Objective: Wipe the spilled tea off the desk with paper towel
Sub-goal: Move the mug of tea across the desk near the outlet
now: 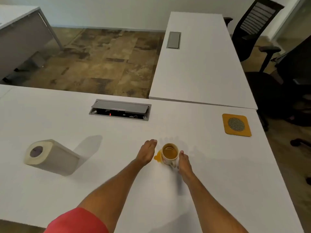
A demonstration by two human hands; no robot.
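I'm looking down at the white desk [210,182]: a mug [169,153] of tea sits mid-desk, an orange puddle [157,157] touching its left side. My right hand [184,163] is against the mug's right side by the handle; whether it grips, I can't tell. My left hand [147,153] is flat, fingers straight, just left of the puddle. The paper towel roll [50,156] lies on its side, far left.

orange coaster [236,124] | open cable box [119,110] | 2 black chairs [252,31]

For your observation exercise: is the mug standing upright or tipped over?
Upright: the mug shows its open rim facing up with tea inside, beside a small spill.
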